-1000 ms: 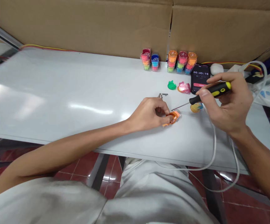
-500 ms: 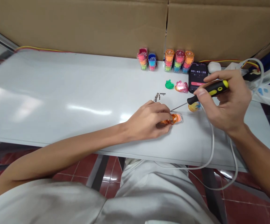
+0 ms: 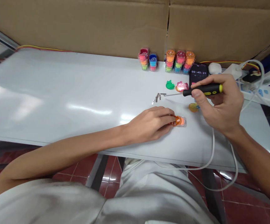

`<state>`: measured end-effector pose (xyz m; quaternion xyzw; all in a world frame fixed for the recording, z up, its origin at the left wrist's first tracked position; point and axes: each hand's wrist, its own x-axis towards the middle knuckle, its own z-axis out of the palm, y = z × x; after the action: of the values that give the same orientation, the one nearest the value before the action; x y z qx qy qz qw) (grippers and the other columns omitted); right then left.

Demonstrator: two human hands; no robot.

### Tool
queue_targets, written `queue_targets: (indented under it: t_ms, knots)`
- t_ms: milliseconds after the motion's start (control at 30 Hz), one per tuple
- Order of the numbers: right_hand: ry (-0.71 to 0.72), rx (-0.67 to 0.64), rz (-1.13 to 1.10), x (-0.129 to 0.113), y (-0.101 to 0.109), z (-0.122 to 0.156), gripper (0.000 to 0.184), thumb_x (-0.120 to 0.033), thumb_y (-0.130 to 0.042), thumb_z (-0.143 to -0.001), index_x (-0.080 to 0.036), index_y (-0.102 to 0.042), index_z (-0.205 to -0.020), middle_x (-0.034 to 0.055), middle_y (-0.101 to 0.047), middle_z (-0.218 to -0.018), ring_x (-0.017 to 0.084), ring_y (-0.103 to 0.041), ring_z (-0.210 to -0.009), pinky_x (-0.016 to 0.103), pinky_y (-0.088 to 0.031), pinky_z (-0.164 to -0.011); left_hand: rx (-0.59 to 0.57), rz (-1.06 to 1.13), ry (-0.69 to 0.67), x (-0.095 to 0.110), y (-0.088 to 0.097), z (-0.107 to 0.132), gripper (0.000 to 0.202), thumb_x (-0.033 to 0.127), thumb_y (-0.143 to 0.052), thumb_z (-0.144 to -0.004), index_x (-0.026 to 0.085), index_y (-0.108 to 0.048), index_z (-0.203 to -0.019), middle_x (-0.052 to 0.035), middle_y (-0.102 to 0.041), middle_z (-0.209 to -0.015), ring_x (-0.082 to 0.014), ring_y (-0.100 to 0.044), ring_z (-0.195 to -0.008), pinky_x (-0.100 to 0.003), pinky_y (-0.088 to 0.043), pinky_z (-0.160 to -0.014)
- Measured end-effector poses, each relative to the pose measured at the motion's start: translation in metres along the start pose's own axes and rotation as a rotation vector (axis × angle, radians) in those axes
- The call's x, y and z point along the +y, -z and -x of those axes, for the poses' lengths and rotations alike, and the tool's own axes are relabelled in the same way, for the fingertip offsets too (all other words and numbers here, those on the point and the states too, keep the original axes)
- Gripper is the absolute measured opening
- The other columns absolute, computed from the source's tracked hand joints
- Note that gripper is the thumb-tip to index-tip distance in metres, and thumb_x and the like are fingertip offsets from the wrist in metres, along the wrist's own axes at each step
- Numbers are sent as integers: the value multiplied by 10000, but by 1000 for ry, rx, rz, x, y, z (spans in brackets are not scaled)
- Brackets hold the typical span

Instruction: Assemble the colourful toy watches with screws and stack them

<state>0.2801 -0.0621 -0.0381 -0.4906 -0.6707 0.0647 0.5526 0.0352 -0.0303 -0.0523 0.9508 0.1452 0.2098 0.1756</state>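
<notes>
Left hand (image 3: 152,123) pinching an orange toy piece (image 3: 180,121) on the counter (image 3: 79,96), partly hiding it, right hand (image 3: 218,104) gripping a screwdriver (image 3: 202,90), tip near tiny blurred metal bits (image 3: 157,97)

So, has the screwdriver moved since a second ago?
Yes. The screwdriver tip left the orange piece and swung farther back, over to the small metal bits.

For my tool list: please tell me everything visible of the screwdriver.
The screwdriver has a black handle with yellow patches, plastic or rubber by its look, and a thin metal shaft. The right hand grips the handle, thumb near the shaft end. It is held almost level above the white table, shaft pointing left, tip close beside some small metal parts; whether it touches them cannot be told. The left hand, pinching an orange plastic piece, is apart from it.
</notes>
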Motion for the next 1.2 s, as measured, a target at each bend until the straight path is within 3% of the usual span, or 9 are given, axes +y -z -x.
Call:
queue_targets:
  t_ms: [500,667,867,967,1067,1200]
  knots:
    - [-64,-76,36,8,-2,6,307,-346,-789,-886,-302,-667,-1164,4,-749,-1135,209,-751,-1009,355,-645,-826,43,158,13,-7,-3,1,220,201,-596,-1042,229,-779,-1161,-78,-722,-1238,-190,-714,-1067,-352,-539,-939]
    - [8,-13,25,14,-2,3,318,-351,-821,-850,-315,-685,-1135,-3,-752,-1056,207,-758,-923,340,-631,-720,62,180,64,-5,7,-4,139,213,-669,-976,201,-778,-1061,-80,-724,-1232,-185,-720,-1037,-333,-536,-925]
    - [7,41,16,6,-1,0,284,-358,-808,-866,-324,-693,-1124,0,-755,-997,214,-766,-906,343,-613,-646,197,88,278,-32,21,-12,110,235,-696,-905,184,-758,-980,-56,-742,-1070,-198,-691,-987,-338,-536,-916]
    - [30,71,4,-1,-1,-1,272,-361,-809,-867,-319,-698,-1111,14,-757,-975,225,-773,-887,354,-610,-618,200,9,361,-47,23,-13,166,286,-705,-893,175,-764,-1001,-66,-738,-1044,-216,-666,-953,-365,-516,-895]
    - [42,83,-14,-8,-1,-1,249,-333,-802,-878,-316,-697,-1104,18,-756,-967,230,-777,-909,356,-631,-630,191,-19,346,-52,21,-13,216,312,-695,-906,176,-771,-1057,-73,-737,-1069,-220,-654,-969,-371,-507,-904]
    - [63,82,-40,-14,-1,-2,252,-265,-798,-878,-298,-701,-1109,29,-745,-977,229,-775,-950,350,-653,-672,221,-10,300,-49,19,-13,169,255,-654,-928,162,-776,-999,-62,-748,-1019,-203,-657,-934,-347,-506,-880]
